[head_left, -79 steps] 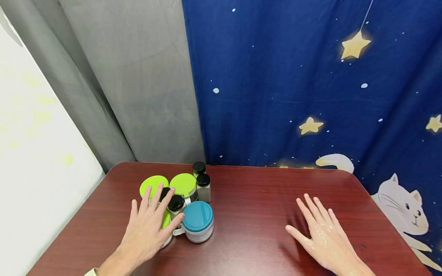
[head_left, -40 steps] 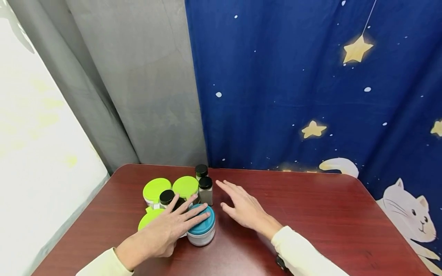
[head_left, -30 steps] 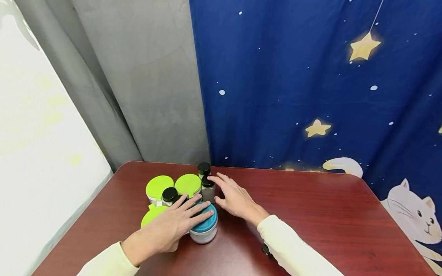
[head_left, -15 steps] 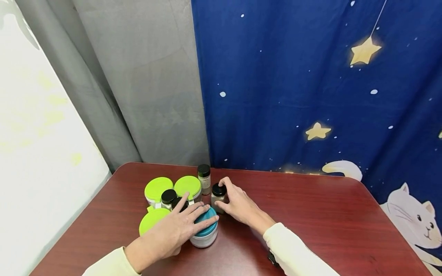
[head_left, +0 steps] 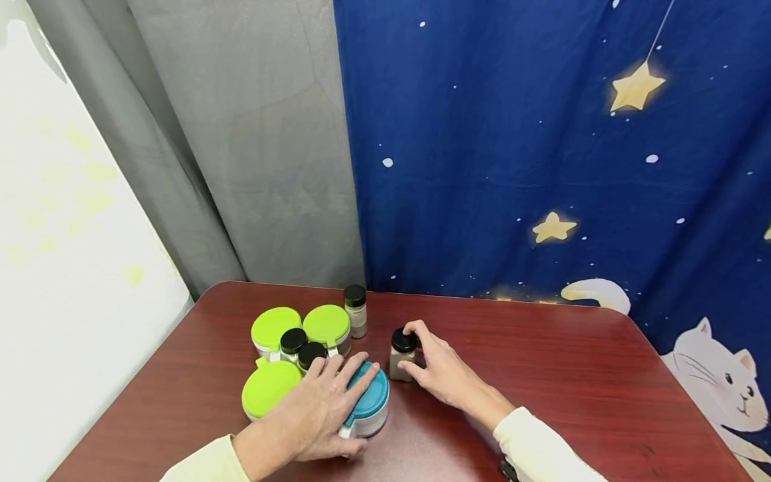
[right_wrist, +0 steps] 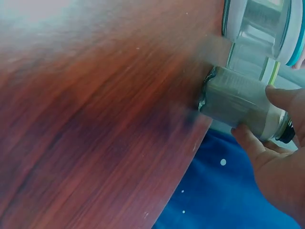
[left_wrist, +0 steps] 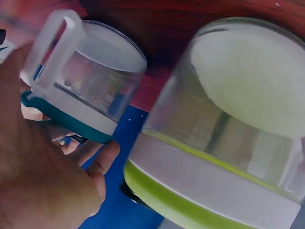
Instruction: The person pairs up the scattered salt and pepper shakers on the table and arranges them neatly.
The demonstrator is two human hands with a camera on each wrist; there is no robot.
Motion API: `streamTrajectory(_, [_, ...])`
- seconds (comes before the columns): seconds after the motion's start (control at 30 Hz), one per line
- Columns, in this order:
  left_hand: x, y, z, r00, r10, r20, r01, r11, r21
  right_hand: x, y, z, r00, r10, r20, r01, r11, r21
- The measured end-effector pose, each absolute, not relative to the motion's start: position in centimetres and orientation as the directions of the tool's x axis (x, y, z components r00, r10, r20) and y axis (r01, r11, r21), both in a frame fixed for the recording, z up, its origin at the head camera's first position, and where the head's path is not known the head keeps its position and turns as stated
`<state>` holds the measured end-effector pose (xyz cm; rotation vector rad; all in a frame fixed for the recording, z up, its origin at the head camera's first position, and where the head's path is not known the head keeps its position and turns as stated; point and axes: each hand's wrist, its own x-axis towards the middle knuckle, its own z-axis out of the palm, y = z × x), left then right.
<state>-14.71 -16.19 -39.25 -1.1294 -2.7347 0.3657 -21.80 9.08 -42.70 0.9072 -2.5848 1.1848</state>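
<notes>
A starry blue curtain (head_left: 470, 147) is hanging behind the desk (head_left: 572, 381). Right of the blue-lidded jar (head_left: 376, 393), the right hand (head_left: 444, 368) is pinching a black-capped bottle (head_left: 399, 363); the left hand (head_left: 316, 412), fingers spread, is resting on that jar, and a rightward shove could be toppling the bottle.

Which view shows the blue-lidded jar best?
The left wrist view: the blue-lidded jar shows its handle, clear body and lid edge. The head view shows the lid's top, partly covered by the left hand; the right wrist view catches only part of it, cut off at the picture's edge.
</notes>
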Motion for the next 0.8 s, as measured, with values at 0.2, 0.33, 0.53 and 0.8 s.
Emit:
streamTrajectory(0.2, [-13.7, -16.1, -39.6, -0.746, 0.664, 0.05, 0.658, 0.747, -0.095, -20.8, 10.2, -43.2, -0.789, -0.485, 0.376, -0.591, 0.436, -0.678])
streamTrajectory(0.33, [-12.8, -15.8, -40.3, -0.821, 0.567, 0.071, 0.557, 0.767, 0.318, -20.4, 10.8, -43.9, -0.766, -0.508, 0.394, -0.598, 0.338, -0.727])
streamTrajectory(0.53, [-12.3, -15.8, -41.7, -0.915, 0.403, 0.039, 0.32, 0.662, 0.678, -20.0, 11.0, -44.4, -0.744, -0.498, 0.445, -0.64, 0.344, -0.687])
streamTrajectory(0.8, [-12.1, -15.6, -42.8, -0.955, 0.296, 0.007, 0.198, 0.623, 0.757, -19.1, 11.4, -44.7, -0.742, -0.497, 0.45, -0.629, 0.283, -0.724])
